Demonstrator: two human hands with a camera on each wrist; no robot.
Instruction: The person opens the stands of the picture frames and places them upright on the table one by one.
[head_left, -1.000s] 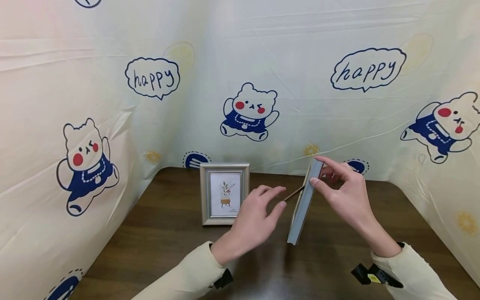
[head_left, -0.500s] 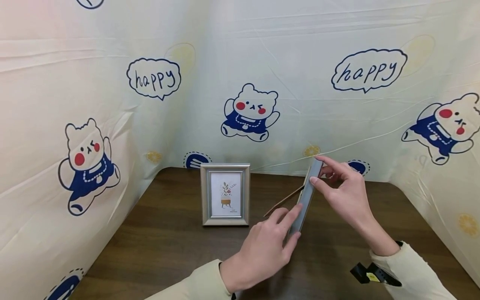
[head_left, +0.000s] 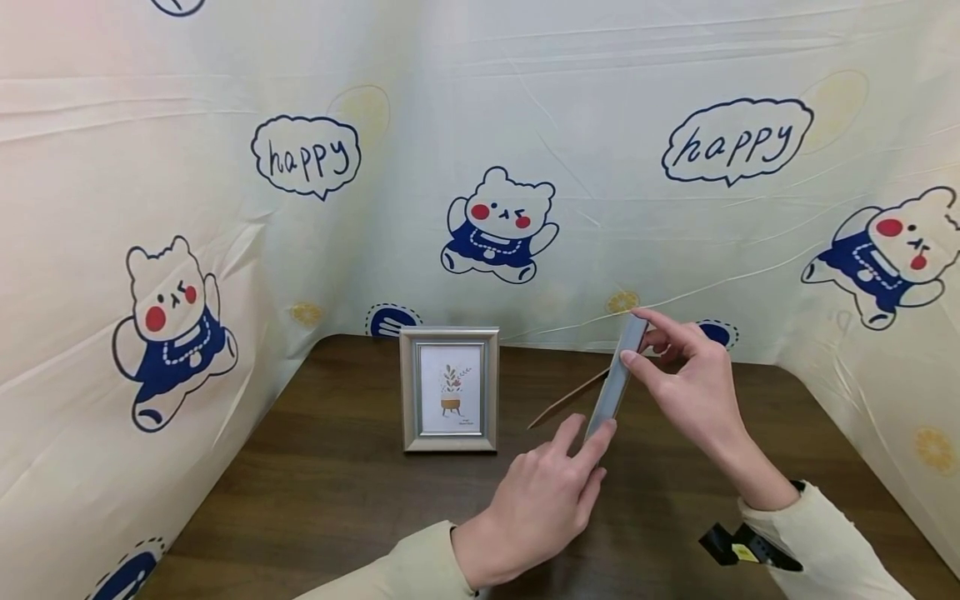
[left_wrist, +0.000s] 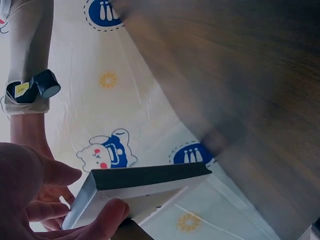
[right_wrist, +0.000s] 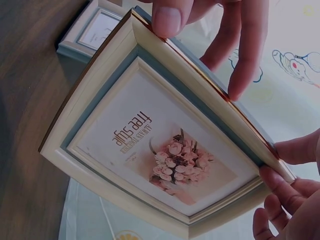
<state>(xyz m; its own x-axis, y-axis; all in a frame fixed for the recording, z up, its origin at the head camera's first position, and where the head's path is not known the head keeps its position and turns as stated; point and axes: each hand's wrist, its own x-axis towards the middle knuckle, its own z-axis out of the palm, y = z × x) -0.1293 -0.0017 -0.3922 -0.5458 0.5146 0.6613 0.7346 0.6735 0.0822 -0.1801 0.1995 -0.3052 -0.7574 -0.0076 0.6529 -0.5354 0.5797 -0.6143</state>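
A photo frame (head_left: 617, 379) is held tilted, edge-on, above the table, its thin brown stand leg (head_left: 567, 400) swung out to the left. My right hand (head_left: 693, 383) pinches its upper end between thumb and fingers. Lower down, my left hand (head_left: 536, 500) grips the near end, fingertips on the grey side edge. In the right wrist view the front of the held photo frame (right_wrist: 175, 165) shows pink flowers and "free style" lettering inside a cream and blue-grey border. To the left, a second photo frame (head_left: 450, 392) with a potted-plant picture stands upright on the table.
The dark brown wooden table (head_left: 315, 483) runs back to a pale curtain (head_left: 600, 100) printed with bears and "happy" bubbles. The curtain also encloses both sides. A black wrist camera (head_left: 750, 550) sits at the right sleeve.
My left hand has left the stand leg and moved down and right to grip the lower end of the held photo frame. The leg now swings out further. My right hand stays nearly still.
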